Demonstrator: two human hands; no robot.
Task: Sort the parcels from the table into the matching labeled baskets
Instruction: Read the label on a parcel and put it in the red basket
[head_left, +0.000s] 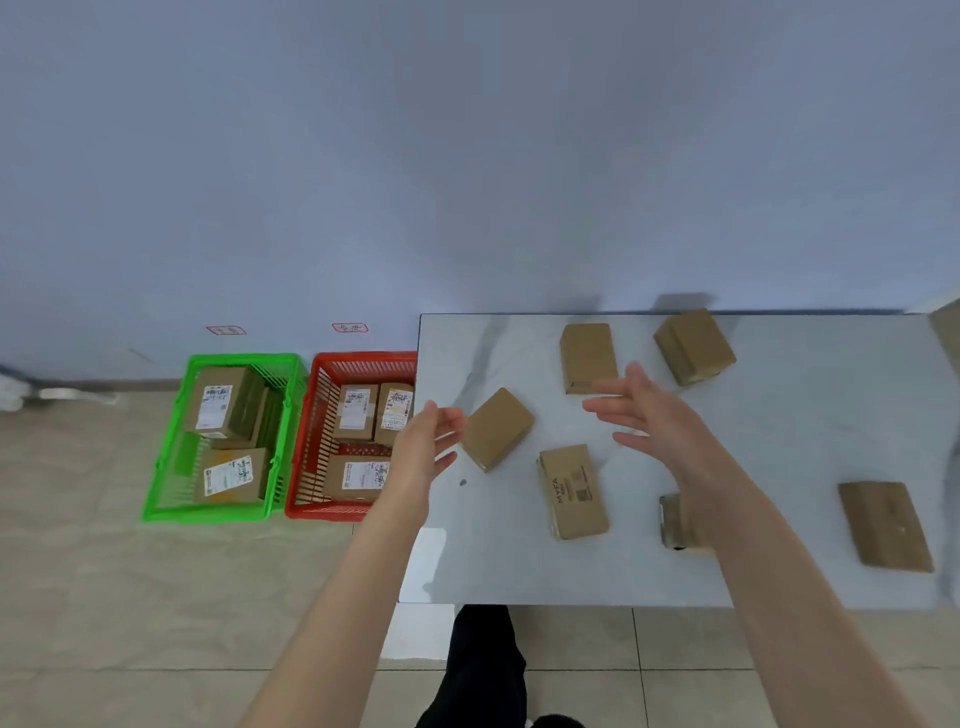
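Several brown cardboard parcels lie on the pale table (779, 447). The nearest one (497, 428) lies tilted between my hands. My left hand (427, 441) hovers just left of it, fingers straight, holding nothing. My right hand (649, 415) is spread above the table to its right, also holding nothing. Another parcel printed MYFA (574, 491) lies below, and one (588, 357) sits behind my right fingers. On the floor at the left stand a green basket (234, 359) and a red basket (363, 361), both with labelled parcels inside.
More parcels lie at the back right (693, 347), the front right (885, 525), and one partly hidden under my right forearm (671, 522). Two small label signs (349, 328) are stuck on the wall behind the baskets. My dark trouser leg (483, 670) shows below the table edge.
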